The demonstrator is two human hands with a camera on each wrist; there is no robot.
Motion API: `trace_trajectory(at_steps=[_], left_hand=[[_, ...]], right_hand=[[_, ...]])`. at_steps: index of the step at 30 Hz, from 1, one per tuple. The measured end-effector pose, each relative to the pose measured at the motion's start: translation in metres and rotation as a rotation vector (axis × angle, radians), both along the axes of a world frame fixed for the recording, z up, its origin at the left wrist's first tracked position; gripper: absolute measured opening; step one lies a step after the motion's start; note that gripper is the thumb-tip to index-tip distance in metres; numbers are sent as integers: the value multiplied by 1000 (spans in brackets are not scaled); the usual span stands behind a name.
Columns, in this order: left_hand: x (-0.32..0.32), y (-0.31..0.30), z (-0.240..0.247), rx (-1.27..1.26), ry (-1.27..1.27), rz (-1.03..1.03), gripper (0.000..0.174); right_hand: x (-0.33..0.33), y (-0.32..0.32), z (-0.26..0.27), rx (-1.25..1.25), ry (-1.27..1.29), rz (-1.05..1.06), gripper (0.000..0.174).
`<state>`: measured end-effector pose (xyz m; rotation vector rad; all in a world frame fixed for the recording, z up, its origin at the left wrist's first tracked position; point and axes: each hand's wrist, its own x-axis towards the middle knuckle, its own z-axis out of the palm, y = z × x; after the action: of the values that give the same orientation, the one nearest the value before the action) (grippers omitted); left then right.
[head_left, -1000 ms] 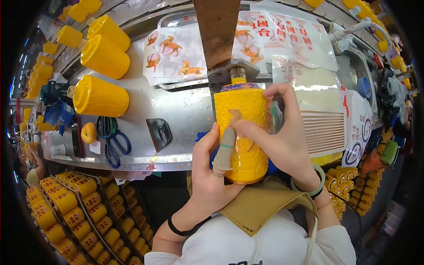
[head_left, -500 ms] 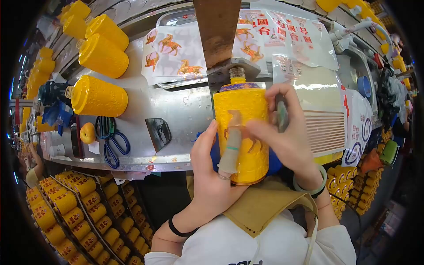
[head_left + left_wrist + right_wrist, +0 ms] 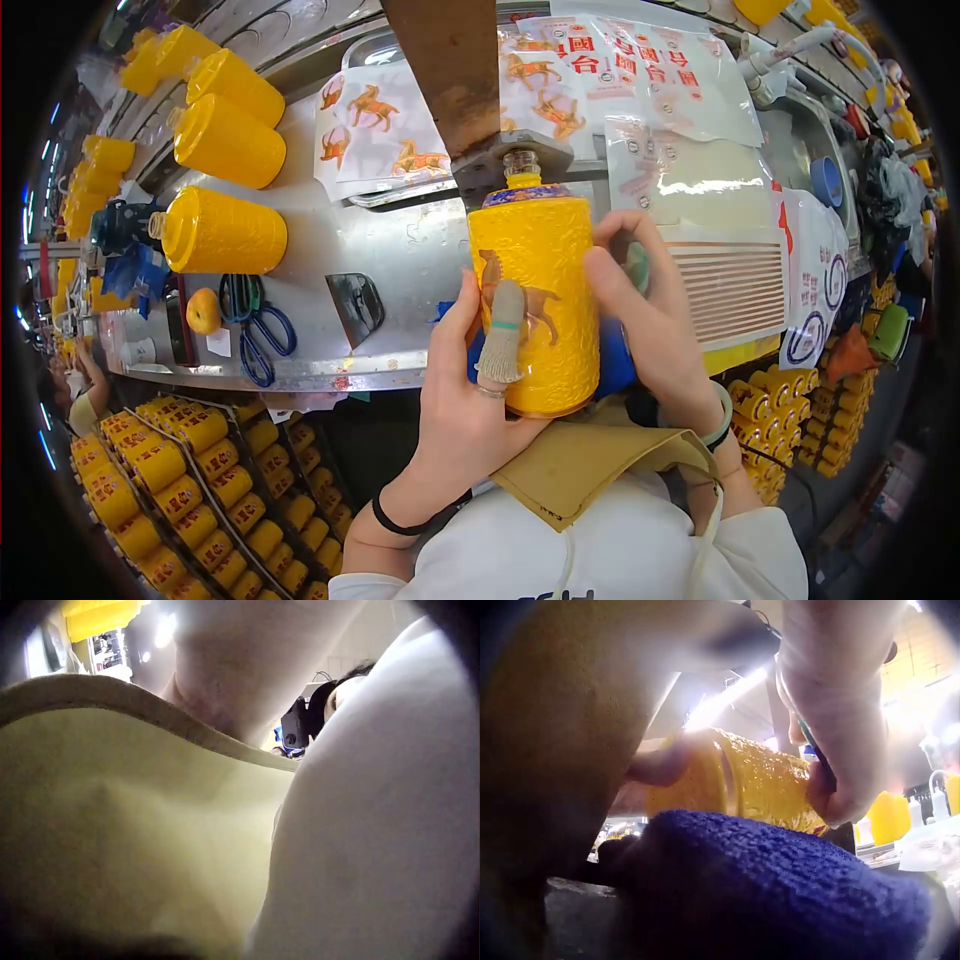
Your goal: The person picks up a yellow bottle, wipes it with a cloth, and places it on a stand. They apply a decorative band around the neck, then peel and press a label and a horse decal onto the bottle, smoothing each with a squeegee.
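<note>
A yellow embossed bottle (image 3: 560, 370) with a clear glass neck lies in front of the person, a brown horse decal (image 3: 540, 305) on its upper face. The left hand (image 3: 465, 380) grips it from the left; a finger in a knitted cloth cover (image 3: 502, 335) lies over the decal. At its right side is the right hand (image 3: 655, 310), thumb beside the bottle and fingers bent round a thin greenish-dark scraper (image 3: 821, 761). A blue towel (image 3: 780, 877) lies under the bottle. Sleeve and apron fill most of the left wrist view.
Behind the bottle stands a brown post (image 3: 450, 80) with a metal bracket. Horse decal sheets (image 3: 370, 130) and red-print sheets (image 3: 650, 80) lie at the back. Yellow bottles (image 3: 225, 230), scissors (image 3: 265, 345) and a dark plate (image 3: 355, 305) are left. Racks of bottles (image 3: 180, 490) stand below.
The right thumb has come off the bottle's face and moved right. The horse decal now shows farther left on the bottle and more fully. The left hand keeps its grip.
</note>
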<state>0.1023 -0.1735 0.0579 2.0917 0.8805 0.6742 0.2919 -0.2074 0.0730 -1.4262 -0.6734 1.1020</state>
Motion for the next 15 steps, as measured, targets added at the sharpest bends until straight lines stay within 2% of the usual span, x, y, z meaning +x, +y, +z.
trace_trajectory(at_steps=[1, 3, 4, 7, 9, 11, 15], left_hand=[[1, 0, 1, 11, 14, 3, 85], [1, 0, 2, 22, 27, 4, 83], [2, -1, 1, 29, 39, 9, 81], [3, -3, -1, 55, 71, 16, 78], [4, -3, 0, 74, 93, 20, 75], [6, -2, 7, 180, 170, -24, 73], [6, -5, -6, 211, 123, -25, 72]], right_hand=[[-2, 1, 0, 1, 0, -2, 21], [-7, 2, -2, 26, -223, 12, 21], [-7, 2, -3, 25, -222, 12, 21], [-5, 2, -5, 50, -189, 6, 24], [3, -2, -1, -23, 110, 21, 26], [3, -3, 1, -28, 121, 22, 27], [5, -7, -5, 40, 151, 30, 27]])
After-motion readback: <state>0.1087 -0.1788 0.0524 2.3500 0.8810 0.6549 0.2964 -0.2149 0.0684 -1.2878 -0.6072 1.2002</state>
